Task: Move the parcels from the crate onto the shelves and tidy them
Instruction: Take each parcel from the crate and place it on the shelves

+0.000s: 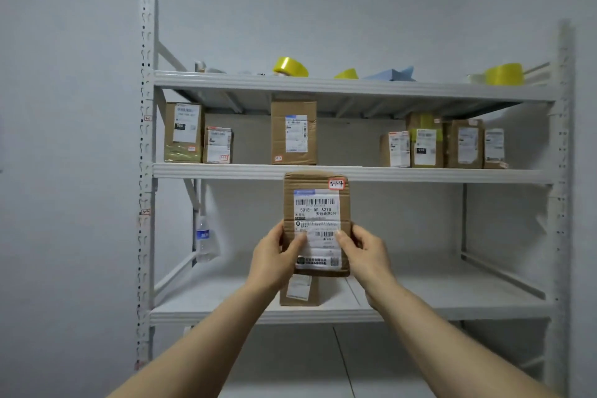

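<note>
while left hand (274,257) and right hand (366,255) grip parcel (318,203), middle shelf (420,174) holds more parcels (293,132).

Single head-worn wide-angle view, facing straight at the white shelving rack (355,173) against the wall, about level with its middle shelf. The top shelf shows its underside and the lower shelf its top. Close range: both forearms enter from the bottom edge, and the left hand (274,255) and right hand (368,255) hold a parcel (316,223) at frame centre. The rack uprights bow near the edges.
</note>
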Demonstrator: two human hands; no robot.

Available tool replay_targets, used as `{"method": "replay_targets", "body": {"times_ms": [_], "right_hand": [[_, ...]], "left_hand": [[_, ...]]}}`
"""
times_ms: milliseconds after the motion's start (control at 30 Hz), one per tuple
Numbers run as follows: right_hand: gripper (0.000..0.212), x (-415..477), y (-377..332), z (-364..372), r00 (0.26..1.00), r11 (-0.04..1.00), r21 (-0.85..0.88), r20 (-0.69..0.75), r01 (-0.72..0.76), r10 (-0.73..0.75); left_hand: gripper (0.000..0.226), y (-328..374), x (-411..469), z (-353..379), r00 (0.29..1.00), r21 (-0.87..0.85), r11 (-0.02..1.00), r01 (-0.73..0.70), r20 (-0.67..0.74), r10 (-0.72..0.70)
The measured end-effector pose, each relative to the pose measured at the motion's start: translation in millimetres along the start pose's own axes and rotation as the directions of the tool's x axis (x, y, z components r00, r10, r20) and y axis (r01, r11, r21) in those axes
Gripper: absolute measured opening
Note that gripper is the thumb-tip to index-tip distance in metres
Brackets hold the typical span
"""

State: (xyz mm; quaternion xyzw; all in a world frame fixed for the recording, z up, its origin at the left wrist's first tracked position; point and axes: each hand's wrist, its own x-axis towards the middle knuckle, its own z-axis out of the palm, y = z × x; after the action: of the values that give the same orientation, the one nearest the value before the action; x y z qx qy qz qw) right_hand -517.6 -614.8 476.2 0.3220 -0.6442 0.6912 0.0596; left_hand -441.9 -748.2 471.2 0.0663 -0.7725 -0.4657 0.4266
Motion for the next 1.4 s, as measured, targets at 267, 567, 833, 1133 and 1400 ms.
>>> {"method": "replay_targets", "body": {"times_ms": [267,567,833,1133,1400], "right_hand": [[0.017,100,43,46,0.999,0.999,0.029,-0.012,0.032,-0.032],[0.010,201,63,53,0.978,0.990,-0.015,-0.150,0.143,-0.144],[0.010,271,62,18,0.959,0.976,-0.054,-0.180,0.210,-0.217],[0.011,366,42,-35,0.898,0.909,-0.141,-0.159,0.392,-0.411],[0.019,432,51,-48,0.914,0.919,-0.114,-0.118,0.377,-0.389]], "left_hand": [[0.021,-40,99,2,0.999,0.063,0.998,-0.016,-0.029,0.018],[0.017,-57,207,34,0.987,0.025,0.987,-0.162,0.026,0.161],[0.016,-53,273,86,0.971,-0.016,0.971,-0.238,0.008,0.238],[0.034,-26,339,151,0.923,-0.122,0.919,-0.374,-0.150,0.356],[0.052,-55,385,138,0.885,0.007,0.996,-0.092,-0.457,0.085]]}}
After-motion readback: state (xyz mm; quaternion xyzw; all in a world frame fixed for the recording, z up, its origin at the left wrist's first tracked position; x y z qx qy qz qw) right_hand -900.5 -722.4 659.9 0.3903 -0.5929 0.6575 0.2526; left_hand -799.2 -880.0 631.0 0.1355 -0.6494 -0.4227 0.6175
